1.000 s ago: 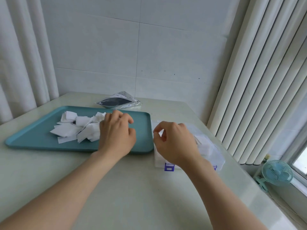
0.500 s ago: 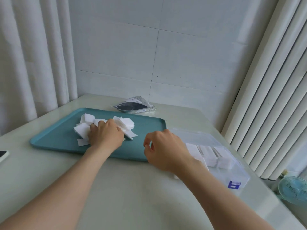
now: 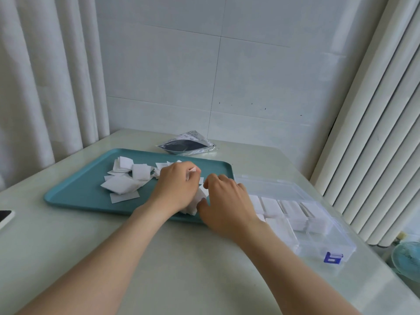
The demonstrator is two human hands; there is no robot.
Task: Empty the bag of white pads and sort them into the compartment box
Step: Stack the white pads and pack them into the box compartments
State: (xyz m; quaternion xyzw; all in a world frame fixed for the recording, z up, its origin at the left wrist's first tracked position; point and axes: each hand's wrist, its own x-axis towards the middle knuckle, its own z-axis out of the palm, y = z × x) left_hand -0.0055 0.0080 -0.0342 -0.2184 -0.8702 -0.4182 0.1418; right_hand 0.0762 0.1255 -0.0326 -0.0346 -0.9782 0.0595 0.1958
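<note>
Several white pads (image 3: 123, 180) lie scattered on a teal tray (image 3: 75, 192). My left hand (image 3: 176, 188) is over the tray's right part and grips a bunch of white pads (image 3: 198, 198); pad corners stick out above and below its fingers. My right hand (image 3: 225, 205) is right beside it, fingers curled, fingertips touching that bunch. The clear compartment box (image 3: 318, 226) stands open to the right of the tray, with stacks of pads in several compartments. The emptied bag (image 3: 188, 145) lies behind the tray.
A phone (image 3: 5, 218) lies at the table's left edge. Curtains hang at left, vertical blinds at right. A small blue fan (image 3: 406, 258) sits beyond the table's right edge. The box's blue latch (image 3: 332, 258) faces the near side.
My left hand has drawn a bunch of pads from the pile toward the tray's right end, and my right hand has moved left to meet it. The camera has turned left.
</note>
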